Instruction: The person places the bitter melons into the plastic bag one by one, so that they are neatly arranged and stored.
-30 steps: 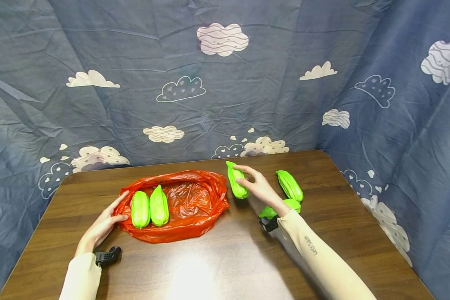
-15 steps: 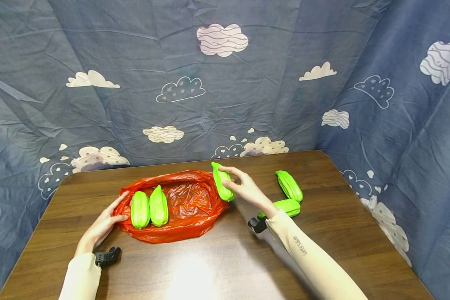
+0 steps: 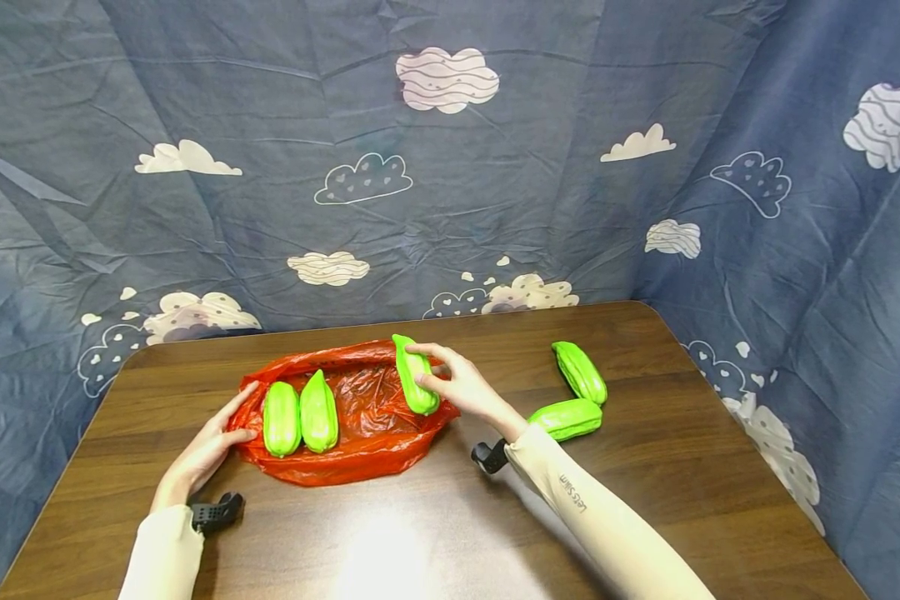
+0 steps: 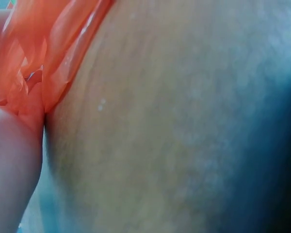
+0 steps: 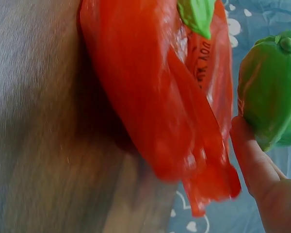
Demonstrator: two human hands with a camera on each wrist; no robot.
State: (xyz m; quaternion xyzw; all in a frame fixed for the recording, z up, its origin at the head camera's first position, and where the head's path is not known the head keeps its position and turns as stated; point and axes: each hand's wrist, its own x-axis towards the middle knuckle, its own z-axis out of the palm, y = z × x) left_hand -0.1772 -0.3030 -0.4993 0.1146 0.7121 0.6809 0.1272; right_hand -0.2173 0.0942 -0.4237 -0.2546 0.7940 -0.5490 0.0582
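My right hand (image 3: 465, 387) pinches a green ridged fruit with a pointed tip (image 3: 414, 379) between thumb and fingers. It is held over the right end of an open red plastic bag (image 3: 390, 462). In the right wrist view, one finger touches the underside of this green fruit (image 5: 271, 90), beside the bag's red film (image 5: 140, 92). At the bag's left end, my left hand (image 3: 206, 450) holds the rim, thumb and fingers spread. The left wrist view has red film (image 4: 63, 48) over the thumb. Two similar green fruits (image 3: 281, 419) lie side by side in the bag's left half.
Two more green fruits, one slanted (image 3: 581, 372) and one lying crosswise (image 3: 566, 419), rest on the brown wooden table (image 3: 690, 467) to the right. A blue cloud-patterned cloth (image 3: 540, 192) hangs behind the table and along its right side.
My right hand has carried the green fruit leftward, from beside the bag to above its right end. The left hand, bag and other fruits stay in place.
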